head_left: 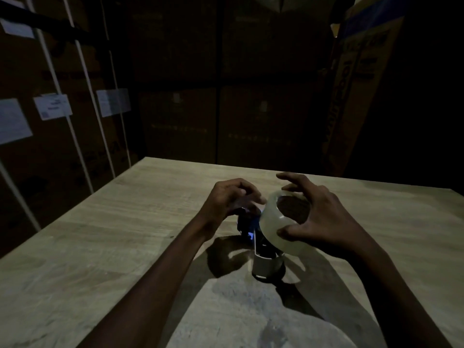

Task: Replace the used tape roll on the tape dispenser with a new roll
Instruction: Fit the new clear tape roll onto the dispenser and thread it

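A tape dispenser (263, 259), dark with a pale handle, stands on the wooden table (100, 234) in dim light. My right hand (319, 217) grips a wide, pale translucent tape roll (278, 232) by its rim, thumb on the near side and fingers over the far edge; the roll is tilted just above the dispenser's right side. My left hand (231, 199) is curled over the dispenser's far, dark end, fingers closed around it. The dispenser's upper part is hidden by both hands and the roll.
Stacked cardboard boxes (62, 109) with white straps and paper labels stand close behind and left of the table. A tall box (364, 84) leans at the back right. The table's far edge (251, 167) lies just beyond my hands.
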